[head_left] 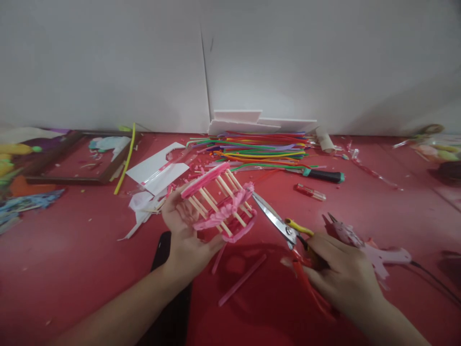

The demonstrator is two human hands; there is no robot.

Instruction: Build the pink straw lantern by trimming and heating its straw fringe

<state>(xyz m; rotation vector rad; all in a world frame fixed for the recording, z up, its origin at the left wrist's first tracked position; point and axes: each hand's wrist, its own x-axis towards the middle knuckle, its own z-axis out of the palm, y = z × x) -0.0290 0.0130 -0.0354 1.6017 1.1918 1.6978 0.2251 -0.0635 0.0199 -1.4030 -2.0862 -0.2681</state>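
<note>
My left hand (187, 245) is closed around the lower left side of a small pink craft frame (223, 206). Pale wooden sticks join its pink padded bands, and it is tilted above the table. My right hand (342, 274) grips a pair of scissors (275, 223) by the handles, where yellow and red parts show. The blades look nearly together, and their tips point at the right edge of the craft frame; whether they touch it I cannot tell. Below, two pink strips (242, 281) lie on the red table.
Colourful pipe cleaners (262, 149) lie in a pile at the back wall. A utility knife (324, 175) is in front of them. At right rests a pink glue gun (382, 254) with a cord. A brown picture frame (65, 180), white paper (154, 168) and a phone (163, 247) are at left.
</note>
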